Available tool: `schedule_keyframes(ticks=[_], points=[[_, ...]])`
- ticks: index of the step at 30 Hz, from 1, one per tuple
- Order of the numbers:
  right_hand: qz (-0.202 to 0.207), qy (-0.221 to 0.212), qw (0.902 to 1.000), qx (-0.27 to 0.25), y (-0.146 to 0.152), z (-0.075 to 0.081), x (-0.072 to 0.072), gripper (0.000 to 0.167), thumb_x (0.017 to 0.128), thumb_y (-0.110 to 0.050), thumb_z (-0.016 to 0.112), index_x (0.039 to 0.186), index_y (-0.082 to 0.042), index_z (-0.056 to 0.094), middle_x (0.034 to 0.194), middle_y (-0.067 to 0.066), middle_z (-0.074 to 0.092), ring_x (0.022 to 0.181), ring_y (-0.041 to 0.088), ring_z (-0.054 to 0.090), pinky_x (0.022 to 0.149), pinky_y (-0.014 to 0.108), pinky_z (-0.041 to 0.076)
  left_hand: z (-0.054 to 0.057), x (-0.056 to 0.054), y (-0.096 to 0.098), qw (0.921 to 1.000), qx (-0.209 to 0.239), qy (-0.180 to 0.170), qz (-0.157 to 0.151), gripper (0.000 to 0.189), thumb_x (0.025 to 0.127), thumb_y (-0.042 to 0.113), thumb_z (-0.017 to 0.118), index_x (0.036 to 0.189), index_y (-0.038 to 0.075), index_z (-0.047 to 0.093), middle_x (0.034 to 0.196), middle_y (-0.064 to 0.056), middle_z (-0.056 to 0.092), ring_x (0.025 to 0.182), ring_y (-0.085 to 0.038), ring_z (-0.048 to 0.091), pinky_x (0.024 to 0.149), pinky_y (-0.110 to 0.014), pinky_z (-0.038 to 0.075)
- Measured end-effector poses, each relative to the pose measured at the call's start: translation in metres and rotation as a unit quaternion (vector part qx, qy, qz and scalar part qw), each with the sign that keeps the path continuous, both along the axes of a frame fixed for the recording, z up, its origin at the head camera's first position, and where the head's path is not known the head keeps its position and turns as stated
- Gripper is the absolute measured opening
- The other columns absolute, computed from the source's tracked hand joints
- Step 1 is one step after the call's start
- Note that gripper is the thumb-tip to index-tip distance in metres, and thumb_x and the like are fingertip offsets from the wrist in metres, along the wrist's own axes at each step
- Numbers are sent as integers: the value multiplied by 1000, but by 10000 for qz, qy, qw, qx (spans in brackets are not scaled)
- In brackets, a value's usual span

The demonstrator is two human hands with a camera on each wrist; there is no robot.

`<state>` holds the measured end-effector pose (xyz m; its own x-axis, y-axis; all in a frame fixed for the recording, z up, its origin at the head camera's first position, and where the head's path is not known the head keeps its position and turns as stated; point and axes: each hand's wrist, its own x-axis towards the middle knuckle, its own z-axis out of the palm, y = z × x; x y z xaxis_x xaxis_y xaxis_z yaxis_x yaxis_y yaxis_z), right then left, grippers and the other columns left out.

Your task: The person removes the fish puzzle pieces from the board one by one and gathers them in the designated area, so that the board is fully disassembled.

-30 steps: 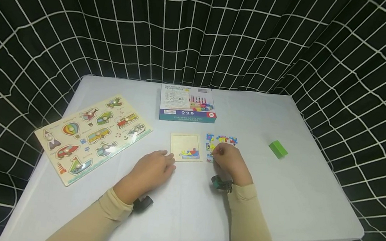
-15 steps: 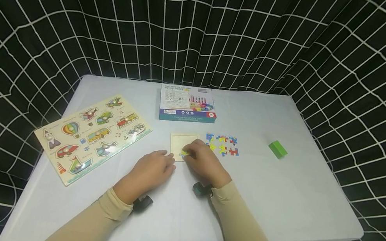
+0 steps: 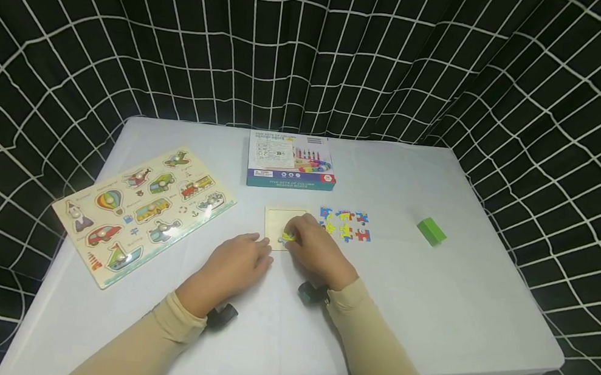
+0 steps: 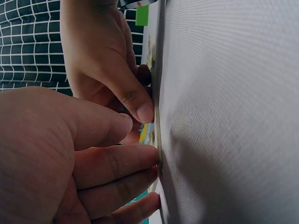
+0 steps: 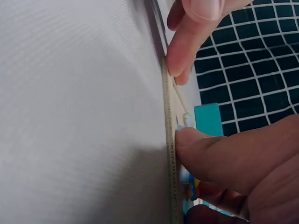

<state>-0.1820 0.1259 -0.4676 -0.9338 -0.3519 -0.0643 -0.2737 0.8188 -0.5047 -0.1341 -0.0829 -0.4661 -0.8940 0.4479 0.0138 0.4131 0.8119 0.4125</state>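
Observation:
A small square wooden puzzle tray (image 3: 277, 220) lies flat in front of the person. My right hand (image 3: 318, 252) is over its lower right part, thumb and fingers pinching a puzzle piece that they mostly hide. Bits of yellow and blue puzzle (image 3: 287, 237) show beside those fingertips. In the right wrist view the thumb of the right hand (image 5: 233, 158) is down at the tray's rim (image 5: 171, 144). My left hand (image 3: 237, 264) rests with its fingertips at the tray's lower left edge, fingers fairly straight in the left wrist view. Several loose puzzle pieces (image 3: 346, 233) lie right of the tray.
A large picture board (image 3: 133, 234) with vehicle shapes lies on the left. Behind the tray is a flat teal-edged box (image 3: 290, 182). A green block (image 3: 431, 232) sits at the right on the white-covered table (image 3: 459, 302); dark grid curtains (image 3: 293, 46) surround it.
My right hand has moved left from the loose pieces onto the tray. A piece at the lower left of the loose group is gone from there. The left hand has stayed put.

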Motion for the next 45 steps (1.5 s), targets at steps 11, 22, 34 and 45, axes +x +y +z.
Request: schedule_keyframes(ticks=[11, 22, 34, 45], points=[[142, 506, 9974, -484, 4, -1, 8, 17, 99, 5, 70, 110, -9, 69, 108, 6, 73, 105, 24, 67, 103, 44, 60, 0, -1, 0, 10000, 51, -15, -27, 37, 109, 29, 66, 134, 5, 78, 145, -10, 72, 144, -35, 62, 122, -53, 51], [-855, 386, 9840, -1513, 54, 16, 0, 17, 105, -3, 66, 120, -9, 71, 118, 11, 74, 104, 30, 67, 91, 46, 58, 2, -1, 0, 9998, 40, -175, 20, 37, 109, 30, 65, 134, 5, 77, 148, -9, 70, 147, -35, 60, 125, -52, 48], [-1914, -1571, 9627, -1093, 125, 19, 2, 23, 103, -18, 72, 122, -6, 74, 103, 9, 70, 89, 23, 58, 73, 30, 51, 0, -1, -1, 9998, 73, -204, 22, 36, 109, 29, 66, 133, 5, 78, 148, -11, 70, 147, -36, 59, 125, -52, 47], [-2135, -1379, 9658, -521, 116, 19, 6, 12, 98, -15, 74, 100, -4, 69, 92, 8, 66, 89, 24, 58, 73, 31, 48, 3, 0, 1, 9994, 47, -336, 64, 37, 109, 29, 65, 134, 5, 77, 149, -11, 69, 149, -35, 58, 127, -52, 46]])
